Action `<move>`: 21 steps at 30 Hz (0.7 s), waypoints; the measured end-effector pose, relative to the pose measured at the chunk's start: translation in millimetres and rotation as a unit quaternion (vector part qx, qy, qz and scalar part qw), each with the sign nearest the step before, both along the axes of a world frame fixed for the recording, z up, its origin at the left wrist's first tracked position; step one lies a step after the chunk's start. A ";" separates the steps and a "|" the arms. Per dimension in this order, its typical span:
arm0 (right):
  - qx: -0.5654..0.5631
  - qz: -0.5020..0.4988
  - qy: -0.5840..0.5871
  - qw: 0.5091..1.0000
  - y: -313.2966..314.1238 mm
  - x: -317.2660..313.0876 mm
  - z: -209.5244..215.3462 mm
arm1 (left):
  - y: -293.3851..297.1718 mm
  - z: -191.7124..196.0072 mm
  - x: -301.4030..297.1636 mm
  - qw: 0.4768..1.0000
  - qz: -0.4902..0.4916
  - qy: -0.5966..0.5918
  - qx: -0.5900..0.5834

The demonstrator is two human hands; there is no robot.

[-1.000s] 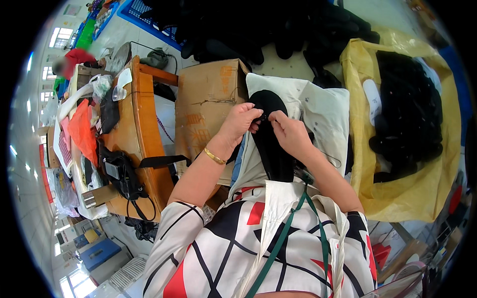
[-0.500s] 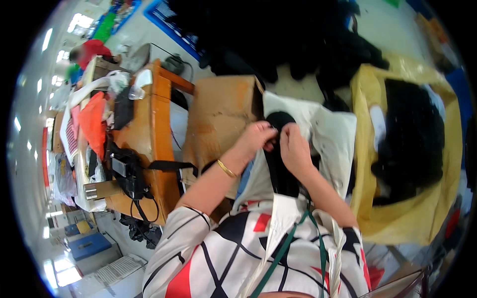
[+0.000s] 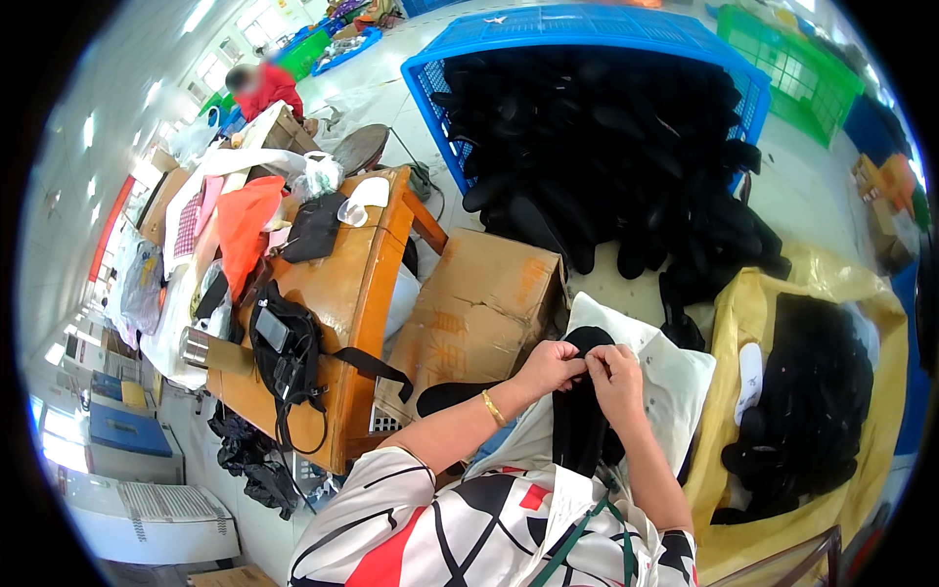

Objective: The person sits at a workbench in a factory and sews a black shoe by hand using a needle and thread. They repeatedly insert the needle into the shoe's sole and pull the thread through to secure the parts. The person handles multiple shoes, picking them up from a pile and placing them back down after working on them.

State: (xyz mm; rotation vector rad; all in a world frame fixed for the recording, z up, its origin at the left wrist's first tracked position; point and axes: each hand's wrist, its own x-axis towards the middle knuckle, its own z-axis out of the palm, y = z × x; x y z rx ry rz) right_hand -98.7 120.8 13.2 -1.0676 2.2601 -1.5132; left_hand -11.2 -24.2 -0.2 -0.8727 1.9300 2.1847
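Both hands [image 3: 615, 380] pinched over black insole [image 3: 579, 428]

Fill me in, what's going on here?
The person's left hand and right hand meet over the upper end of a black sole, fingers pinched; what is between them is too small to tell. The sole lies over a white cloth. More soles sit in a blue crate ahead and a yellow bag to the right.
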 end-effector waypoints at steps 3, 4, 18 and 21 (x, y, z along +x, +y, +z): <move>0.005 -0.037 0.075 0.996 -8.7 1.5 -15.3 | 0.8 -1.4 -0.5 1.000 0.003 -0.009 -0.021; 0.010 -0.054 0.105 0.993 -12.8 0.9 -20.3 | 1.1 0.0 -2.0 0.999 -0.004 -0.013 -0.041; -0.306 -0.099 -0.589 0.741 99.8 -53.6 -48.6 | 12.5 -11.4 -1.1 0.926 -0.007 0.092 -0.366; -0.435 -0.203 -0.613 0.628 187.8 -92.5 -64.8 | 14.6 -2.5 -0.9 0.936 -0.026 0.044 -0.348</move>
